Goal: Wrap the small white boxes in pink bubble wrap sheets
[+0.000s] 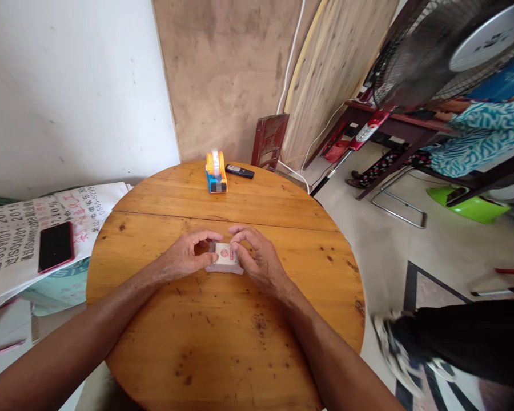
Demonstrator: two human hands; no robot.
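Observation:
A small white pack with red print (225, 254) sits in what looks like a clear plastic case (214, 267), on the wooden table between my hands. My left hand (192, 251) curves around its left side, with the thumb pressed on the near left corner and the forefinger arched above. At the right side, the bent fingers and thumb of my right hand (257, 257) grip the edge. What the pack contains is hidden.
An orange and blue tape dispenser (215, 174) and a black remote control (240, 171) are at the round table's (223, 342) far edge. A phone (56, 246) lies on a printed sack at left. To the right are a standing fan (445, 51) and a person's leg (466, 337).

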